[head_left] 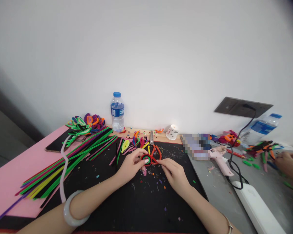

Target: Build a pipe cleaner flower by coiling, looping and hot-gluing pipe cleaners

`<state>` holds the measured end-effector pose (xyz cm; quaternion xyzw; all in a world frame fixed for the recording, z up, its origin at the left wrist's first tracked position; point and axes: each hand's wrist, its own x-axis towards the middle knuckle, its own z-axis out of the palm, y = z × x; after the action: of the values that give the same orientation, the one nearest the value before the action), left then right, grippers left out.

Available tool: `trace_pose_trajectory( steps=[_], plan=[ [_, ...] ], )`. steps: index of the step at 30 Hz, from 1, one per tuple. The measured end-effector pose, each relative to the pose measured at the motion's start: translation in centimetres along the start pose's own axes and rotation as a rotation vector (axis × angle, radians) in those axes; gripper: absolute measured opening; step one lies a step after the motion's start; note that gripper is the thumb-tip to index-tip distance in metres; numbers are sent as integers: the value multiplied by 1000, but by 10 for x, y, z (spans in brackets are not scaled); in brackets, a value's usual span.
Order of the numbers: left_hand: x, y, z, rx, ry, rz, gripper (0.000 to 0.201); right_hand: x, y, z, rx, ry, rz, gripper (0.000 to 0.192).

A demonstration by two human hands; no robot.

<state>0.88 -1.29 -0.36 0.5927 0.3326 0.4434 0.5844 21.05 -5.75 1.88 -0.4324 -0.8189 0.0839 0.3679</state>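
My left hand (132,164) pinches a small coil of red and green pipe cleaner (147,159) between thumb and fingers, over the black mat (136,201). From the coil a red end reaches to my right hand (172,172), whose thumb and forefinger are closed on it. Just beyond the coil lie bent red pipe cleaners (157,152) and a short yellow piece (148,149). A small pink piece (144,171) shows under my left fingertips. Scissors (151,138) rest a little farther back.
Long pipe cleaners (70,165) lie in a bundle at the left, near a phone (60,141). A water bottle (117,112) and paper cup (172,132) stand by the wall. To the right are a pink glue gun (222,162), a white power strip (256,208) and another person's hand (289,165).
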Motion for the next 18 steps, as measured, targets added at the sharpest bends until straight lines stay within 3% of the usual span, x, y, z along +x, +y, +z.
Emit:
trace_pose_trajectory(
  steps=[18],
  plan=[
    [1, 1, 0, -14, -1, -10, 23, -2, 0, 3, 15, -20, 1, 26]
  ],
)
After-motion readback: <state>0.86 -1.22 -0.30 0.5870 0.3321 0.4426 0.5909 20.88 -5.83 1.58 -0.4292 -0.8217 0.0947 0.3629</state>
